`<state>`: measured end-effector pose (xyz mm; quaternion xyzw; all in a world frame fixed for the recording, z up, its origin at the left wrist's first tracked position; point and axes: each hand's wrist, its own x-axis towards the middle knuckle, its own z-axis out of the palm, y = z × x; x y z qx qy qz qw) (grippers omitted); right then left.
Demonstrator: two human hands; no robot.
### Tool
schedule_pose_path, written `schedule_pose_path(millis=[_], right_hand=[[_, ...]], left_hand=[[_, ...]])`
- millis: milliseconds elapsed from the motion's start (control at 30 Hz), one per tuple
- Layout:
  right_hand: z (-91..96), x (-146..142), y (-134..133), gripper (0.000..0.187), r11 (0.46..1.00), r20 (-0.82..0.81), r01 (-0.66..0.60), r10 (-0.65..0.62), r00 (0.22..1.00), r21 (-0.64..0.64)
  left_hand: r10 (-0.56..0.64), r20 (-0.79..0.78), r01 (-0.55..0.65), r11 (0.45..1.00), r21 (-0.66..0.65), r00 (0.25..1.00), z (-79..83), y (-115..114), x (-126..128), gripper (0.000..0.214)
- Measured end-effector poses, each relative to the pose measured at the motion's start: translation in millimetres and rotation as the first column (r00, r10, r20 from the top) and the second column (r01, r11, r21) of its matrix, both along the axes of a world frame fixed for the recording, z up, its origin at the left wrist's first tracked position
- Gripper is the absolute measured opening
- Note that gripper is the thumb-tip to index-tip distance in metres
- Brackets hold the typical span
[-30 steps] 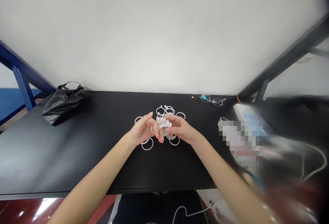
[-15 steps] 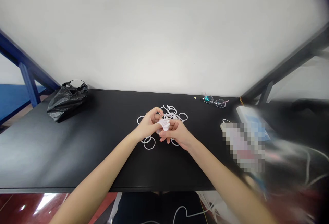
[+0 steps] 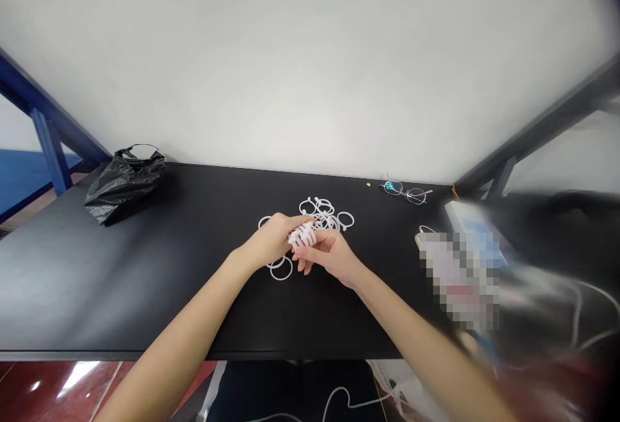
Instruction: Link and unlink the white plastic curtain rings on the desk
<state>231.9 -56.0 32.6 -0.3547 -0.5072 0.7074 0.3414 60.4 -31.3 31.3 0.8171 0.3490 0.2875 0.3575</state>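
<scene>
A bunch of thin white rings [image 3: 302, 236] is gathered between my two hands, over the middle of the black table. My left hand [image 3: 271, 241] is closed around its left side, thumb and fingers reaching over the top. From the right, my right hand [image 3: 336, 258] pinches the same bunch, with some fingertips showing below. More loose white rings [image 3: 345, 218], some with small knobs, lie in a pile just behind my hands. Another ring [image 3: 281, 269] rests in front of my left wrist, and others are partly covered by the hand.
A black plastic bag [image 3: 126, 183] stands at the back left of the table [image 3: 194, 202]. Eyeglasses [image 3: 405, 192] lie at the back right, near the wall. A white box [image 3: 477, 234], partly pixelated, and a pale cable [image 3: 598, 286] are on the right.
My left hand has turned over the bunch, its fingers now lying across the top. The bunch has shifted slightly left and shows its stacked edges. The loose rings have stayed in place.
</scene>
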Motion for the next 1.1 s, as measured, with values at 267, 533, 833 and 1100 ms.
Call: schedule_pose_path(millis=[267, 533, 833, 1100], right_hand=[[1.9, -9.9, -18.9, 0.024, 0.961, -0.011, 0.057, -0.056, 0.998, 0.271], [-4.6, -7.7, -21.5, 0.024, 0.942, -0.035, 0.082, -0.075, 0.997, 0.326], [8.5, 18.6, 12.5, 0.025, 0.882, -0.107, 0.437, -0.424, 0.899, 0.175], [4.5, 18.8, 14.5, 0.025, 0.871, -0.1, 0.474, -0.464, 0.88, 0.128]], left_hand=[[0.038, 0.136, -0.006, 0.975, -0.224, 0.99, 7.9, 5.5, -4.7, 0.019], [0.123, 0.217, -0.038, 0.933, -0.357, 0.969, 4.2, 3.2, 6.6, 0.021], [0.283, -0.294, -0.381, 0.85, -0.364, 0.913, 28.5, 4.0, -80.6, 0.012], [0.335, -0.509, -0.555, 0.741, -0.377, 0.793, 23.2, 1.3, -160.4, 0.019]])
